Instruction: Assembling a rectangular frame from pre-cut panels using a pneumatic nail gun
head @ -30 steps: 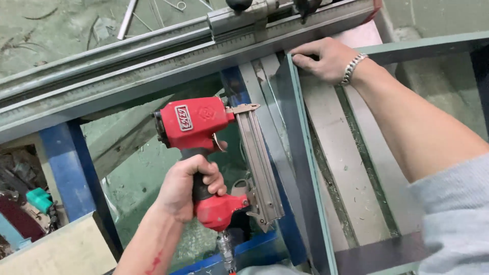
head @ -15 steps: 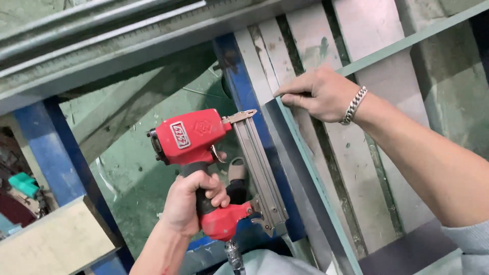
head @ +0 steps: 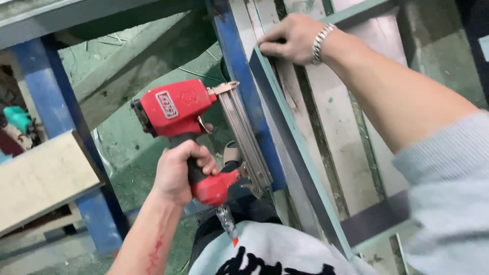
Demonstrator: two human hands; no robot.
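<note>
A workshop, rough and well used: blue-painted steel frame posts (head: 239, 76) chipped and scuffed, a stained green concrete floor (head: 122, 137) littered with thin metal scraps, and a heavy grey steel beam (head: 76, 15) overhead. A red air-powered nail gun (head: 198, 137) with a long metal magazine, a pale board (head: 43, 178) laid across the frame at the left, and grey-green framed panels (head: 305, 153) propped against worn planks. Dust, grime and paint marks everywhere.
</note>
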